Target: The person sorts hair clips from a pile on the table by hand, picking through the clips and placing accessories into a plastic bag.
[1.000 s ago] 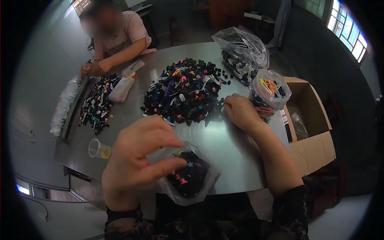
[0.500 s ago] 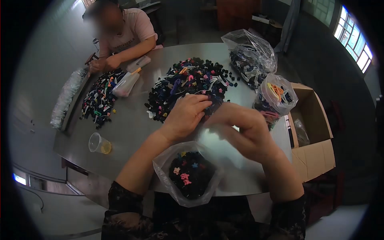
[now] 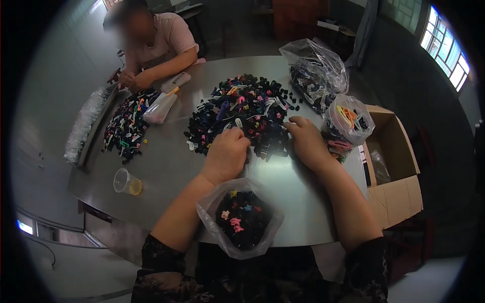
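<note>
A heap of small hair clips (image 3: 242, 108), mostly black with pink, white, purple and orange ones mixed in, spreads over the middle of the metal table. At the heap's near left edge, my left hand (image 3: 227, 154) has its fingers curled together; anything in them is hidden. My right hand (image 3: 305, 141) rests at the heap's right edge, fingers bent and apart, with nothing visible in it. Close to my body, between my forearms, stands an open clear plastic bag (image 3: 212, 214) holding small black clips with a few pink, yellow and blue ones on top.
Another person (image 3: 164, 45) sits at the far left by a smaller clip pile (image 3: 129, 121). A plastic cup (image 3: 126, 182) with yellowish liquid stands at left. Filled plastic bags (image 3: 318, 76) and a tub of clips (image 3: 351, 121) are at right, beside an open cardboard box (image 3: 396, 197).
My right hand has come down from its raised, blurred position to the heap's right edge. My left hand has drawn back slightly, its fingers now curled in.
</note>
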Tool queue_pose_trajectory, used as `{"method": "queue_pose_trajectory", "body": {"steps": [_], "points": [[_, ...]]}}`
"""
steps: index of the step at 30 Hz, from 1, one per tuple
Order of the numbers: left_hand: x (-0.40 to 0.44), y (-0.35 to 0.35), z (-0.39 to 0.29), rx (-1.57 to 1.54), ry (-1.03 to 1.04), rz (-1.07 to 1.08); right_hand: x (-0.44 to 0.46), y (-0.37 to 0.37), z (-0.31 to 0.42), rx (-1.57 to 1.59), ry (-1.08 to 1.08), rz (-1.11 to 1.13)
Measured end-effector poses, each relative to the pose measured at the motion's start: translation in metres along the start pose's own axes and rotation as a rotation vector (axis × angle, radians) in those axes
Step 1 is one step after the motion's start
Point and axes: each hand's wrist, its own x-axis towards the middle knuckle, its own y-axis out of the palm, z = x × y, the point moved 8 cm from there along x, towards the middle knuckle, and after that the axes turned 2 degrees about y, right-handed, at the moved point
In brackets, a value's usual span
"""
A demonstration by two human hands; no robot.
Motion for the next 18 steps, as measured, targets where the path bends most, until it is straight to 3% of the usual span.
{"method": "queue_pose_trajectory", "body": {"steps": [4,7,11,13,18], "points": [[0.001,-0.011,-0.012,-0.061,-0.023,-0.040,0.001,0.008,-0.005,0.064,0.049,0.140],[-0.002,0.012,-0.038,-0.069,0.216,0.182,-0.002,0.008,-0.010,0.127,0.156,0.173],[-0.002,0.020,-0.033,-0.021,0.213,0.183,-0.004,0.005,-0.013,0.210,0.194,0.173],[-0.001,0.007,-0.020,0.029,0.161,0.065,0.000,-0.002,-0.006,0.236,0.199,0.188],[-0.003,0.001,-0.015,-0.001,0.134,0.024,0.010,-0.031,0.001,0.545,0.370,0.054]]}}
